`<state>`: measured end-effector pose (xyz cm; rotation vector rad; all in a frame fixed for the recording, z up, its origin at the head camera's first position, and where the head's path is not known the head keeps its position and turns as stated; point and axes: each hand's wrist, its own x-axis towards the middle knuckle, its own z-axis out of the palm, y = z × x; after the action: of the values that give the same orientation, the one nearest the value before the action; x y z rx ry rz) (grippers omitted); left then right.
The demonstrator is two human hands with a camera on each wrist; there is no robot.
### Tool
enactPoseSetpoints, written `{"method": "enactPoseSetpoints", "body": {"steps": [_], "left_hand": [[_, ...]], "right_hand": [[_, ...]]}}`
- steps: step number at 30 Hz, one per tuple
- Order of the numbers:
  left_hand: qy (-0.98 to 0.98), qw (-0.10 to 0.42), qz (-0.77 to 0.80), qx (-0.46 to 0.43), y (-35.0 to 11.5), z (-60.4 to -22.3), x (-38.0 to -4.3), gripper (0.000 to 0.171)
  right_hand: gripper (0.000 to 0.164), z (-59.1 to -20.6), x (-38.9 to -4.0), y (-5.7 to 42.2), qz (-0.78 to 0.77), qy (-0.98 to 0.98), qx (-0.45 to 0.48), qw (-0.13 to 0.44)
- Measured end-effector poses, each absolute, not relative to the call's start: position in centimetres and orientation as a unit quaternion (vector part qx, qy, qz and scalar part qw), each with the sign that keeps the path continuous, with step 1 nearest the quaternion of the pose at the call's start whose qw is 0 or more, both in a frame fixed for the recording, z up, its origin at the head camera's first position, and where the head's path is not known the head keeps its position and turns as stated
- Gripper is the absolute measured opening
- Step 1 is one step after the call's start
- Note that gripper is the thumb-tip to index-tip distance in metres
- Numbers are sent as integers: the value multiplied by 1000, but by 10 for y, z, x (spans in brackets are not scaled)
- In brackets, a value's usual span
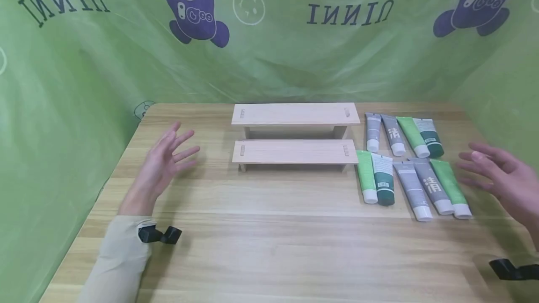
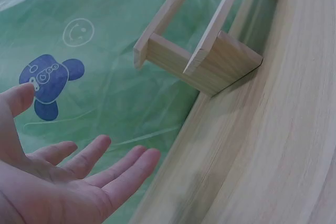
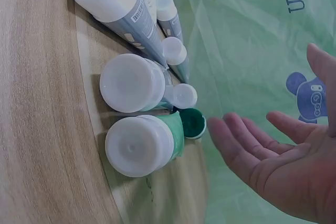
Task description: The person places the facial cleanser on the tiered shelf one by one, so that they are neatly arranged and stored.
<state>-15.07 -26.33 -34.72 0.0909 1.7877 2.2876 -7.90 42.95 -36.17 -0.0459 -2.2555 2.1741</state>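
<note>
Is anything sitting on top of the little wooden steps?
No. Both boards of the wooden shelf are bare. The tubes lie beside it on the table. Underneath is in shadow, so that part stays hidden.

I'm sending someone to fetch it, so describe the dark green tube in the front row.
Start at the two-step wooden shelf and look just right of it. In the nearer row of tubes, the dark green tube lies second from the left, the only one there with a dark cap.

Left arm in beige long sleeve [image 1: 120,261], black camera-mount clip at each wrist [image 1: 160,234], both hands bare, no gloves.
</note>
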Motion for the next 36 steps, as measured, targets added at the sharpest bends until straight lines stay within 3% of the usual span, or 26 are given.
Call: {"method": "enactPoseSetpoints", "body": {"steps": [27, 36], "left_hand": [[657, 116, 745, -5, -200, -362, -188, 61], [661, 121, 741, -17, -187, -367, -199, 58]], "right_hand": [[45, -368, -60, 449, 449, -883, -76, -111], [31, -380, -60, 465, 469, -872, -71, -120]]}}
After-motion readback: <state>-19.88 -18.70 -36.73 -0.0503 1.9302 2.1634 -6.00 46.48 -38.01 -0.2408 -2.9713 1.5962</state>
